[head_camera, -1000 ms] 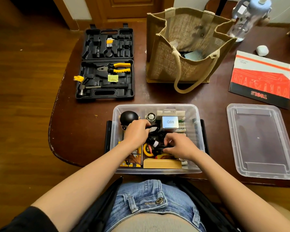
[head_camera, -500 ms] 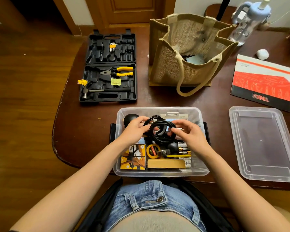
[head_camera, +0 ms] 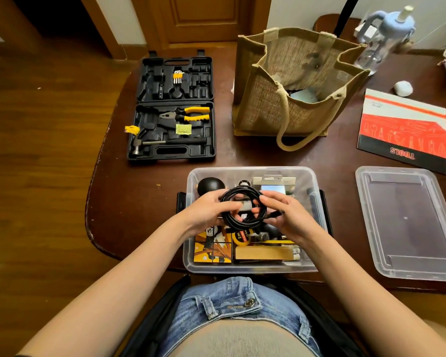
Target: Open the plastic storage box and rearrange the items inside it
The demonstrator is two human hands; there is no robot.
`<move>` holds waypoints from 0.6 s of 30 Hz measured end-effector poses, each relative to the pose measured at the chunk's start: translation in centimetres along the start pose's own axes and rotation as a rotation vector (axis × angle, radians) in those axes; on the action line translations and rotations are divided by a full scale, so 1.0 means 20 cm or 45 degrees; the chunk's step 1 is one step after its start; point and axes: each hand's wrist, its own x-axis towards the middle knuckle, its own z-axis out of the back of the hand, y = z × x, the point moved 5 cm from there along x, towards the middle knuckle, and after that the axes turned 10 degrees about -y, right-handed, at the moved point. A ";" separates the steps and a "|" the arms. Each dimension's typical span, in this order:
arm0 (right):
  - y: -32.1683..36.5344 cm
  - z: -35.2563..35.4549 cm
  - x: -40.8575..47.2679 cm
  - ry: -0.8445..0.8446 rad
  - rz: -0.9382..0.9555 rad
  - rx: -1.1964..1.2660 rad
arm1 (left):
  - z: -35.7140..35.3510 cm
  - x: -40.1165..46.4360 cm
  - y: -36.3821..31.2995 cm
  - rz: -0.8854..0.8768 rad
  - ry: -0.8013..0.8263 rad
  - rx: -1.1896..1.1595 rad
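- left hand (head_camera: 211, 210) is gripping the left side of a coiled black cable (head_camera: 240, 210), fingers curled round it.
- right hand (head_camera: 286, 215) is pinching the coil's right side; one cable end seems to be poking rightward.
- coil is hanging flat between both hands, just above the open storage box (head_camera: 247, 266).

A second ago both hands were down among the things in the storage box (head_camera: 252, 267), working at a tangle of black cable. Since then they have come up, and the cable (head_camera: 238, 207) is out of the pile, gathered into a neat round coil above the middle of the box. The left hand (head_camera: 209, 211) grips its left side, the right hand (head_camera: 287, 215) pinches the right side.
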 end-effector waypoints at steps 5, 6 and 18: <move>0.00 -0.02 0.03 -0.109 0.200 -0.329 | -0.01 -0.01 0.00 0.028 0.022 -0.087; 0.01 -0.02 0.04 -0.185 0.293 -0.433 | 0.00 -0.01 -0.01 0.004 -0.014 -0.053; -0.16 0.00 0.05 0.140 0.760 -1.996 | 0.18 -0.03 -0.06 -0.185 -0.422 0.182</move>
